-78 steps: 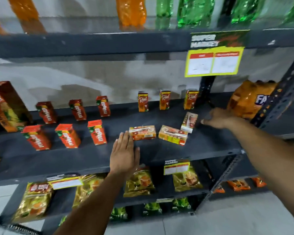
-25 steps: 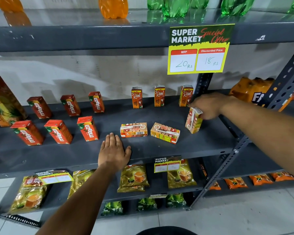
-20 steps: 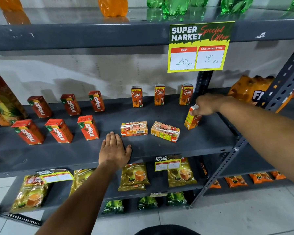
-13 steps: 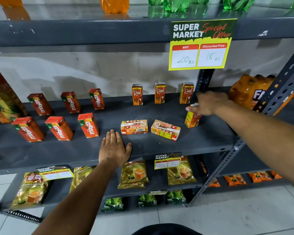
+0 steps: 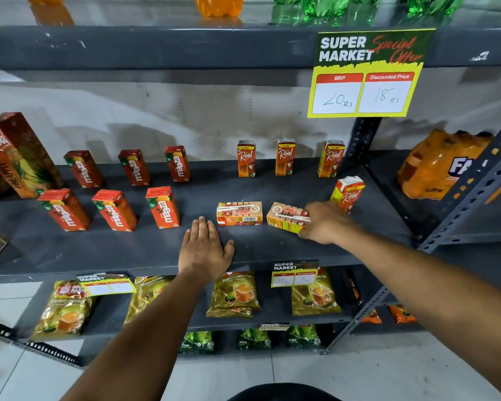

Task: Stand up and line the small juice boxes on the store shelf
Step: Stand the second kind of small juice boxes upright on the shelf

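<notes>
Six red cartons (image 5: 115,209) stand upright in two rows on the left of the matte dark-grey metal shelf (image 5: 128,250). The left hand (image 5: 203,250) lies flat on the shelf's front, fingers spread wide, holding nothing. Just beyond it an orange juice box (image 5: 239,213) lies on its side, straw face up. Beside that, a second fallen box (image 5: 285,217) has the right hand (image 5: 324,224) closed around its right end. Behind, an upright box (image 5: 348,193) stands tilted; three more (image 5: 284,157) line the back.
</notes>
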Available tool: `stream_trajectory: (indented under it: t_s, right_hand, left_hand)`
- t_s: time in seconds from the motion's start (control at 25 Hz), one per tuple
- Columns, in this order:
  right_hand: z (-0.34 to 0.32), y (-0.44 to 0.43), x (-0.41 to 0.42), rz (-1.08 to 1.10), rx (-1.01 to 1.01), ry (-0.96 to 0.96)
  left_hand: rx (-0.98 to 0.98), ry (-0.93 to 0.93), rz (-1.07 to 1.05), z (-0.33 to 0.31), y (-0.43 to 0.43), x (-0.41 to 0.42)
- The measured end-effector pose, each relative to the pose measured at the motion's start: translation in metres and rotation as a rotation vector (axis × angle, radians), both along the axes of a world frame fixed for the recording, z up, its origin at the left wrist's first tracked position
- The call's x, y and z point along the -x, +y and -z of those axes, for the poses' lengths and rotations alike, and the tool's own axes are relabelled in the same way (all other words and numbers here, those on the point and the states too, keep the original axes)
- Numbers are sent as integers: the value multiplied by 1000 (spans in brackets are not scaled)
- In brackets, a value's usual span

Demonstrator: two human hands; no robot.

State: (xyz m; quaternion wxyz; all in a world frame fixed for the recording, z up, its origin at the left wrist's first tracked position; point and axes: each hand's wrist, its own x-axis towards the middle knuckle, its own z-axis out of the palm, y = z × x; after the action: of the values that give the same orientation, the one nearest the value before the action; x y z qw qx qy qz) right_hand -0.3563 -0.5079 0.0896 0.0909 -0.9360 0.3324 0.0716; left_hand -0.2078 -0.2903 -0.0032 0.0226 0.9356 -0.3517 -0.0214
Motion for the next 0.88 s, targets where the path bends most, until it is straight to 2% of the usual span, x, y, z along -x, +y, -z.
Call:
stream_trajectory:
  t_s: [0.08, 0.16, 0.32, 0.4, 0.48, 0.68, 0.88]
  right_hand:
    - [-16, -2, -5, -113, 126, -67]
    - [-33, -6, -12, -295, 347, -87]
    - [-53, -16, -21, -768, 923, 19]
    - [-54, -21, -19, -954, 1088, 108]
    - [-50, -28, -17, -1055, 1092, 155]
    - [-57, -42, -18, -1034, 872, 90]
    - [-65, -44, -24, -993, 718, 121]
  left_hand:
    - [4, 3, -4, 1, 0, -1]
    - [3, 2, -3, 2, 0, -1]
    - [7, 3, -2, 2, 0, -1]
    - [7, 8, -1, 2, 0, -2]
    - [11, 7, -1, 2, 0, -1]
    - [17, 4, 0, 2, 0, -1]
    - [14, 5, 1, 1, 1, 0]
